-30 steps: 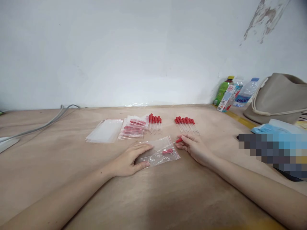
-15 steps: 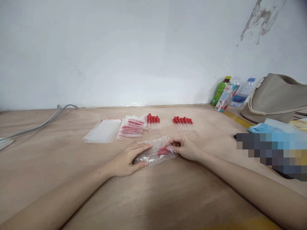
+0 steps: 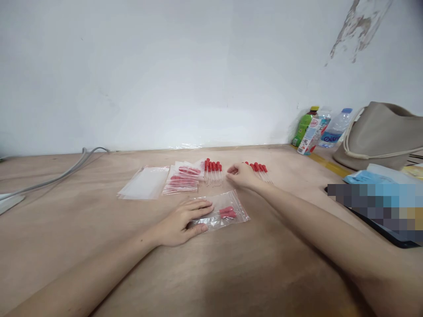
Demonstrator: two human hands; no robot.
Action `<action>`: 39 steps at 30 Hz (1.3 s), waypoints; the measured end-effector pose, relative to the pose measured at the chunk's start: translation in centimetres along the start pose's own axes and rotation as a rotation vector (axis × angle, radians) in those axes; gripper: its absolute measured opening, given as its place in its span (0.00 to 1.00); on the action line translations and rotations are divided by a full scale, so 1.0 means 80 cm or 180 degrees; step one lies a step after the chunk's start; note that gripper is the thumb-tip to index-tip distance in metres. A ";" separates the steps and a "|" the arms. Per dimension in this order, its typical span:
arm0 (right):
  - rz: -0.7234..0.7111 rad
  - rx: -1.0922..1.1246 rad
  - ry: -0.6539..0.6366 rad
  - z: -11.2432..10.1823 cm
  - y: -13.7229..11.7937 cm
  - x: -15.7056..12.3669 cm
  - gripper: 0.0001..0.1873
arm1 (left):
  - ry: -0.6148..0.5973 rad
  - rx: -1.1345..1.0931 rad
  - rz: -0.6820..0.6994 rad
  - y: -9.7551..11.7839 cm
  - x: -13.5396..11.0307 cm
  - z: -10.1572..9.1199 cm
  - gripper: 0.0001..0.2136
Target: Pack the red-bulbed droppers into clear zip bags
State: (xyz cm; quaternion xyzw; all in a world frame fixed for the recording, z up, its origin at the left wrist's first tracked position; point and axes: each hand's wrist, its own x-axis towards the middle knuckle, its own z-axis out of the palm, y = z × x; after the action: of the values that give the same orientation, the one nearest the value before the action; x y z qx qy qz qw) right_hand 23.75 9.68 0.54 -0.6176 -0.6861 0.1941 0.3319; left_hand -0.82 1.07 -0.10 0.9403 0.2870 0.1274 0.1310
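My left hand (image 3: 185, 220) lies with fingers spread on a clear zip bag (image 3: 214, 222), pressing its left end to the table. Inside that bag, near its right end, are two droppers with red rubber bulbs (image 3: 228, 212). My right hand (image 3: 243, 176) hovers beyond the bag with loosely curled fingers and no object visible in them. It is between two rows of red-bulbed droppers, partly covering the right row (image 3: 261, 168). The left row (image 3: 213, 169) lies next to a pile of filled bags (image 3: 181, 181).
A stack of flat zip bags (image 3: 145, 182) lies farther left. Grey cables (image 3: 66, 174) run along the left side. At the back right stand a green bottle (image 3: 304, 125), a carton (image 3: 309, 135), a clear bottle (image 3: 335, 130) and a beige bag (image 3: 380, 132).
My right hand has let go of the zip bag's right end and moved up and away to the dropper rows. My left hand stays on the bag.
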 end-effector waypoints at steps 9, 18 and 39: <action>0.0146 -0.1003 0.0055 0.055 -0.035 0.046 0.31 | -0.0056 0.0093 0.0051 -0.002 -0.003 0.002 0.22; -0.0059 -0.1180 0.0012 0.029 -0.005 0.034 0.24 | -0.0037 0.0068 0.0017 -0.005 -0.003 0.004 0.22; 0.0641 0.2238 0.0613 -0.027 0.029 -0.070 0.35 | -0.0063 0.0105 -0.0023 0.001 -0.002 -0.001 0.22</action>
State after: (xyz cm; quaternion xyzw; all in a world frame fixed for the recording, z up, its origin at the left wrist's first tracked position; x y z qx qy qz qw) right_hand 26.97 4.27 -0.72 -0.5458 -0.4790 0.3903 0.5659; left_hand -0.94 0.94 -0.04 0.9426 0.2911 0.1129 0.1188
